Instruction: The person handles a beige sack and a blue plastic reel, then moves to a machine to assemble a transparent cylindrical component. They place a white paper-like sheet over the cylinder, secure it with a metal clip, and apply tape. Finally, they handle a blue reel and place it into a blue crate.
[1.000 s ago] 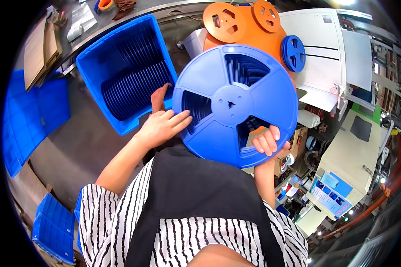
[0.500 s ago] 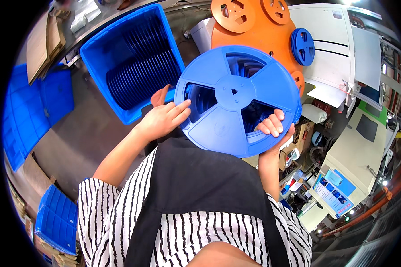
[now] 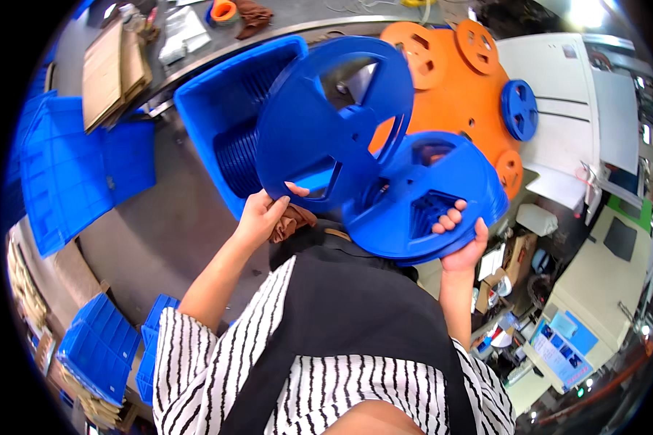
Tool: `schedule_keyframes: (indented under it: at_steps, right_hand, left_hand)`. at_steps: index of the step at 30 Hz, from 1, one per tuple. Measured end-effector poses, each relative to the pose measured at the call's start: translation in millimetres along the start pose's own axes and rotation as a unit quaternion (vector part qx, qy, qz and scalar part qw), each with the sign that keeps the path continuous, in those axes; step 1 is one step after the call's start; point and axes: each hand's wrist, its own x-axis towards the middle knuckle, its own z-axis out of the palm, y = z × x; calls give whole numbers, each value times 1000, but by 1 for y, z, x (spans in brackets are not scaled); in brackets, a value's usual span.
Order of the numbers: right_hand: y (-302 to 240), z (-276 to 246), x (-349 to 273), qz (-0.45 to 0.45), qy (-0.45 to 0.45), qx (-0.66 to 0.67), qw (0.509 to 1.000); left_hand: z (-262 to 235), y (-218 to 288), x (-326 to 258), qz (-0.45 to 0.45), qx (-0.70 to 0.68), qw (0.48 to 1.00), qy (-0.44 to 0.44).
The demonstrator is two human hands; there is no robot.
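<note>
A single large blue plastic reel (image 3: 290, 127) with cut-out windows is tilted up in my left hand (image 3: 263, 217). My thumb and fingers pinch its lower rim. My right hand (image 3: 461, 239) grips a stack of similar blue reels (image 3: 461, 172) from its lower right, fingertips hooked through a window of the front one. The single reel stands left of the stack and overlaps its edge in view. Behind it is a blue bin (image 3: 204, 109), partly hidden, with several blue reels (image 3: 238, 156) standing in rows. Brown cloth (image 3: 294, 223) hangs beside my left hand.
A round orange plate (image 3: 461, 109) lies beyond the stack, carrying orange reels (image 3: 477, 47) and a small blue reel (image 3: 519, 110). Other blue bins (image 3: 65, 167) stand at left. Flattened cardboard (image 3: 112, 76) leans by a metal table (image 3: 290, 22). Machine housings (image 3: 595, 254) line the right.
One blue reel has come away from the stack, raised and tilted toward the bin by my left hand. My right hand keeps the stack, now slightly lower and farther right in view.
</note>
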Motion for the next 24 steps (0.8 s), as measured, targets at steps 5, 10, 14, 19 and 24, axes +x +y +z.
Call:
schedule_keyframes:
  at_steps: [5,10,14,19,24]
  right_hand:
    - [4,-3,-3,0,-9,28,1000]
    - [6,9,0,11,-32,-1,999]
    - [10,14,3,15,-39,-16,999]
    - [11,17,2,21,-39,-28,999]
    - [13,10,-3,13,-28,-20,999]
  left_hand:
    - [-33,-25,-18,19,-295,951,92]
    - [-51,-50,-31,29,-377,918,118]
    - [-59,-60,-37,22,-375,919,122]
    - [-56,-68,-40,17,-385,906,178]
    - [-65,-88,-25,39,-307,910,276]
